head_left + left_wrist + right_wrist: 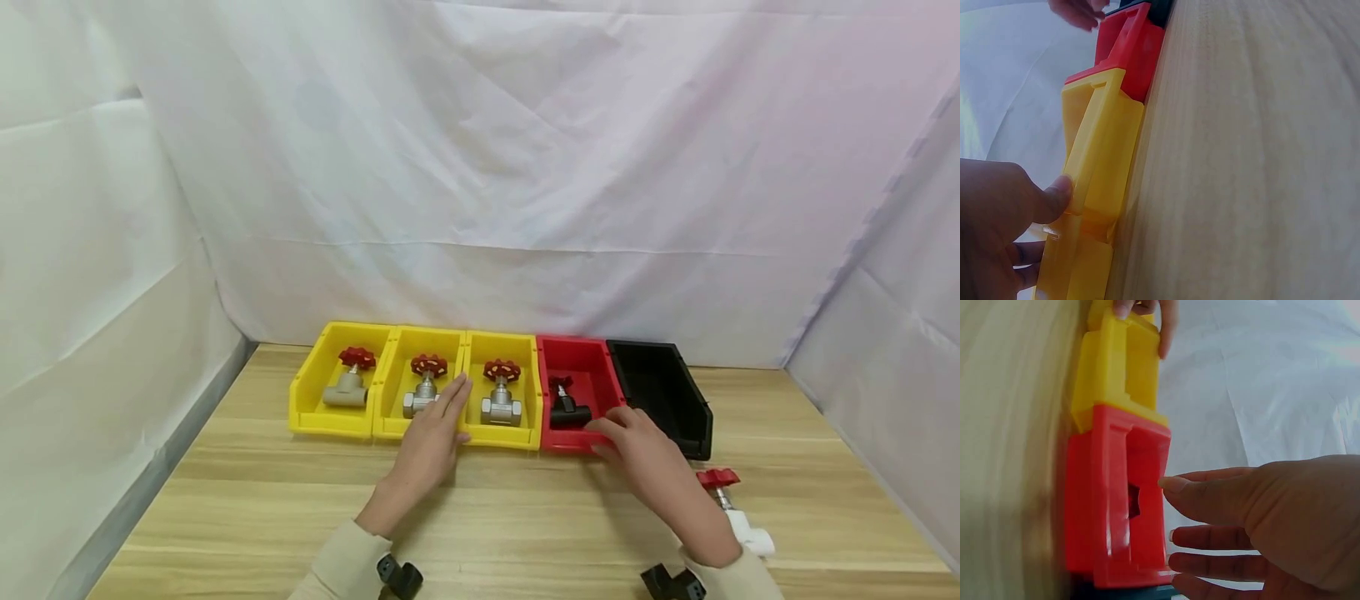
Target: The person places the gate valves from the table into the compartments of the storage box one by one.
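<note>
My left hand [427, 437] rests at the join of the middle yellow bin [397, 429] and the right yellow bin [534, 417], fingers extended, thumb on the front rim. Beside its fingers are two metal valves with red handwheels, the left one [412, 406] partly covered by the hand and the right one [501, 410]. Above the front of the red bin [573, 444] hovers my right hand [645, 454], holding nothing, its fingers loosely extended. A black valve with a dark red handwheel [570, 414] lies inside that bin, close to the right fingertips.
The leftmost yellow bin [330, 425] holds a grey valve with a red handwheel [347, 390]. A black bin [660, 375] ends the row at right. Partly behind the right forearm, a white valve with a red handwheel [753, 537] lies on the wooden table [517, 533]. White cloth [525, 167] hangs behind.
</note>
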Motion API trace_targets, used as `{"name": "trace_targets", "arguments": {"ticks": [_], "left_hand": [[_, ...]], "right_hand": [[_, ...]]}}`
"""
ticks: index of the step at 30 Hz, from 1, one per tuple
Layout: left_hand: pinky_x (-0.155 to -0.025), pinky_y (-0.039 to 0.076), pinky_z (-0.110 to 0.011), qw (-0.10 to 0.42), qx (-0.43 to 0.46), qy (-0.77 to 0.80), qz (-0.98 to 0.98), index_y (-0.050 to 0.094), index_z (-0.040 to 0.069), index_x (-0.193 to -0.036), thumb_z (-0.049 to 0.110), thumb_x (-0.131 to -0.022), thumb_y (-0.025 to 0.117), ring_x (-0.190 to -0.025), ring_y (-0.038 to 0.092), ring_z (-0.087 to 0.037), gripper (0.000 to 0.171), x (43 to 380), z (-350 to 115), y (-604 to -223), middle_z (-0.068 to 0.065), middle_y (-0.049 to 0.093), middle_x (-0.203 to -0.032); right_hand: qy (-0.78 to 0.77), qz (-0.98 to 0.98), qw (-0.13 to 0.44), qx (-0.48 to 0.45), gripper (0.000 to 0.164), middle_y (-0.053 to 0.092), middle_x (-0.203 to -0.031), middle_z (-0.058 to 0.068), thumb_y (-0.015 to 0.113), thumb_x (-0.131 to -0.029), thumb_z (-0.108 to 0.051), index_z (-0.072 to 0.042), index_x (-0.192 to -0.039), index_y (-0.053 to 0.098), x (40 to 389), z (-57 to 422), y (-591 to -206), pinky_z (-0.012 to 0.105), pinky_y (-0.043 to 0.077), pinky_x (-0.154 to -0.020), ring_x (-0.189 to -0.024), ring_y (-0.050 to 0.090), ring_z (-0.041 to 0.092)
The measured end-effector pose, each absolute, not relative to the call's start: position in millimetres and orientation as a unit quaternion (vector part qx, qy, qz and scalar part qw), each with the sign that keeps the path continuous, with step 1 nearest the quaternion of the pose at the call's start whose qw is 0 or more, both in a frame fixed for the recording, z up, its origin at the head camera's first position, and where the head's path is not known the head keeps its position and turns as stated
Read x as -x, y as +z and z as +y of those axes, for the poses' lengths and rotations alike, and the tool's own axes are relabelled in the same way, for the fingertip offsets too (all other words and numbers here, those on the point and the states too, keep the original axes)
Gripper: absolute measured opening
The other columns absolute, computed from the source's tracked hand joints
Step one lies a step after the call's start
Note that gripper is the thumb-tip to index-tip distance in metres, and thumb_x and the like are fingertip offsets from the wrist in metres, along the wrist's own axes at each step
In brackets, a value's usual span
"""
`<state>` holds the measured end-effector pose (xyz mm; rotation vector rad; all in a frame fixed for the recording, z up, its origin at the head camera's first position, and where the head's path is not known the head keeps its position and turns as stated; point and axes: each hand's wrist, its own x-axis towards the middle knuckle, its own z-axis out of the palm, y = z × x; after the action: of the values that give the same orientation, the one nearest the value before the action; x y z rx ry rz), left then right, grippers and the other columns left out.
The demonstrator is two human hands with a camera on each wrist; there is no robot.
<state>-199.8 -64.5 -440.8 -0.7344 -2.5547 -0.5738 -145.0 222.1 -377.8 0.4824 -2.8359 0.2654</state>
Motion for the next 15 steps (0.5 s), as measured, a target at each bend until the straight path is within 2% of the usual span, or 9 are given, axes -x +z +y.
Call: {"name": "trace_targets", "arguments": {"ticks": [8,15], "left_hand": [[-0.085,0.043,-0.038,0.211,0.260,-0.212,-0.918,0.023,0.011,-0.141,0.019,-0.076,0.070,-0.112,0.046,-0.028,0.081,200.3,-65.4,-440.4,-0.007,0.026,-0.143],[-0.086,0.043,-0.038,0.205,0.265,-0.214,-0.918,0.020,0.011,-0.142,0.019,-0.077,0.069,-0.114,0.045,-0.027,0.081,200.0,-63.5,-439.6,-0.006,0.025,-0.144]], "right_hand": [[0.081,-0.976,0.122,-0.165,0.026,0.054,-0.089,-0.004,0.074,-0.072,-0.018,-0.023,-0.096,0.067,124.4,242.4,-386.3,0.028,0.048,-0.065,-0.081,0.050,0.013],[0.065,-0.977,0.145,-0.142,0.025,0.053,-0.086,-0.002,0.074,-0.071,-0.024,-0.020,-0.095,0.066,104.5,267.4,-391.7,0.034,0.048,-0.064,-0.079,0.052,0.017]]}}
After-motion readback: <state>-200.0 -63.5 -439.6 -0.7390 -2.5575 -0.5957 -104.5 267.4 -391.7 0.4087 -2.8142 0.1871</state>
